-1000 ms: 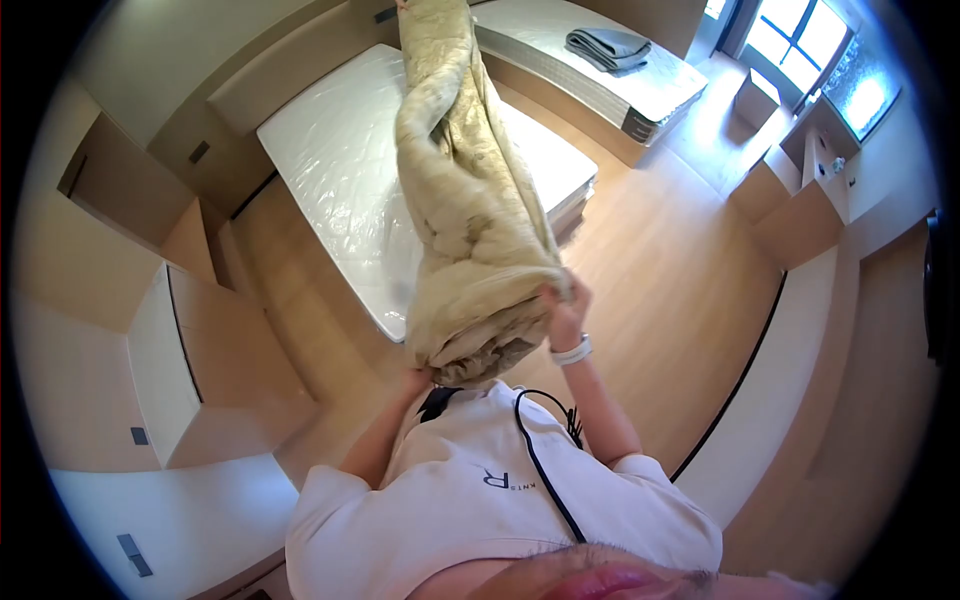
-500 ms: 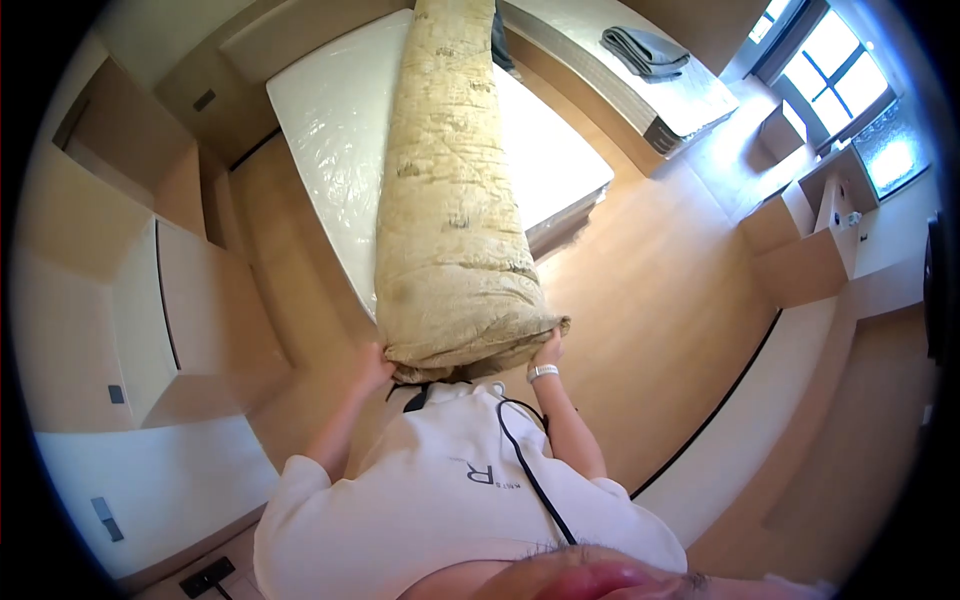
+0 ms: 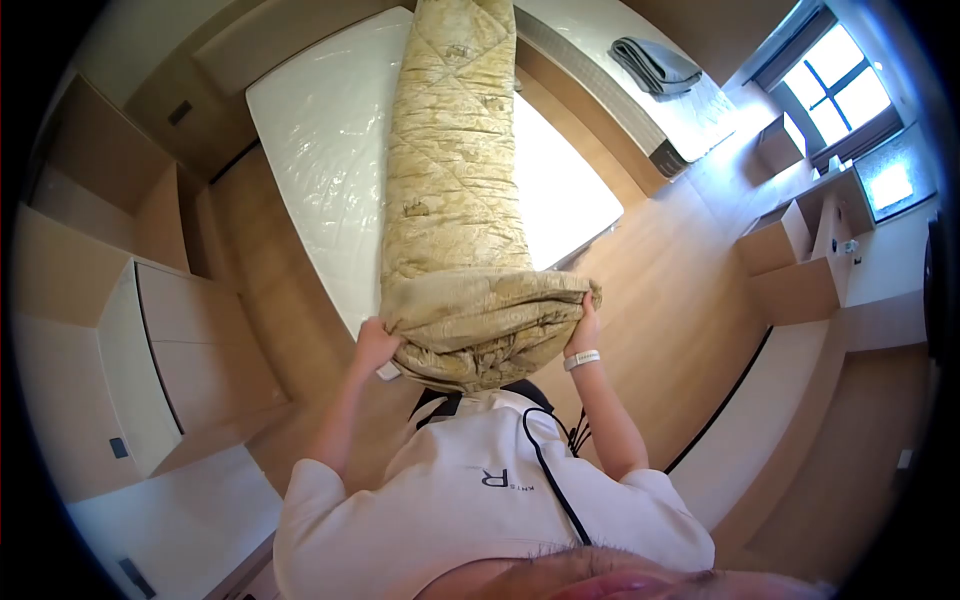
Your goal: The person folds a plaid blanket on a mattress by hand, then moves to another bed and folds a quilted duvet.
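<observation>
A long yellowish patterned quilt (image 3: 455,190) stretches from the far side of the bed toward my body, narrow and folded lengthwise. My left hand (image 3: 377,345) grips its near left corner, fingers closed round the fabric. At the near right corner my right hand (image 3: 586,325), with a white band on the wrist, is closed on the cloth as well. Between both hands the near end is raised and bunched, its creased edge sagging in front of my waist. Beneath the quilt lies a white mattress (image 3: 310,180) with a shiny plastic-like cover.
A second mattress (image 3: 585,65) stands at the back right, bearing a folded grey cloth (image 3: 655,66). Wooden cabinets (image 3: 215,350) line the left. A desk unit (image 3: 800,260) is on the right near the window (image 3: 838,85). A black cord (image 3: 545,460) hangs across my shirt.
Both hands have lifted the quilt's near end, the right one moving up and outward. The end now folds and bunches between them, where it hung flatter before.
</observation>
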Demonstrator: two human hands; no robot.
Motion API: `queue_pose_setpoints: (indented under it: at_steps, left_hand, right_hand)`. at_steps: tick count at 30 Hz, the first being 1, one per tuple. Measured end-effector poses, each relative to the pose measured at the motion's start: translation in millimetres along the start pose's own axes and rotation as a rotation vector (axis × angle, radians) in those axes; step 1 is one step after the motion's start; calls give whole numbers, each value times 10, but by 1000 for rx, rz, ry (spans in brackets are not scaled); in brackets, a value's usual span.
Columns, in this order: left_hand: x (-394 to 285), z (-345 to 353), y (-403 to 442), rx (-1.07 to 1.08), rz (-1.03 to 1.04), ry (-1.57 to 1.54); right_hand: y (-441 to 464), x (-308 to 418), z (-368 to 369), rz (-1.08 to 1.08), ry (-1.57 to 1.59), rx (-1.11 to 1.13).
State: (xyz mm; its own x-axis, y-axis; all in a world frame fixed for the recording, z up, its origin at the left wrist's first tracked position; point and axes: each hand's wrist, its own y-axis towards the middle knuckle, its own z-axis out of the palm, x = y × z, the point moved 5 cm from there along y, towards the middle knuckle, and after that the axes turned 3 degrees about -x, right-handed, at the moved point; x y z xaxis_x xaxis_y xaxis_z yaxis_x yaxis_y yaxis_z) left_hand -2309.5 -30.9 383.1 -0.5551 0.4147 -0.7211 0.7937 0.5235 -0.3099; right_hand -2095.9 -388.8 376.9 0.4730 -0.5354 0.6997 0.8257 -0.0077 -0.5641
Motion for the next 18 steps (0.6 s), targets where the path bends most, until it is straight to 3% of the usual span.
queue_pose_setpoints:
  at_steps: [2,7,9,11,13,18]
  left_hand:
    - [-91,-202,294,27,2,-189]
    - [-460,-404,596,40,0,-70]
    - [-624,-360,537,-111,3,121]
    - [-531,-86,548,-137,1,124]
    - [-446,40,479,-372,-93,-105]
    - [-243,492,537,-478,-228,-50]
  right_hand:
    - [134,75,339,27,-7,116]
    - [362,166,845,27,-36,161]
    - [505,86,859,81,-23,111]
    - [736,13,768,97,-6,100]
    - [998,-62,713,178,22,90]
    - [1520,33,783,277,72,168]
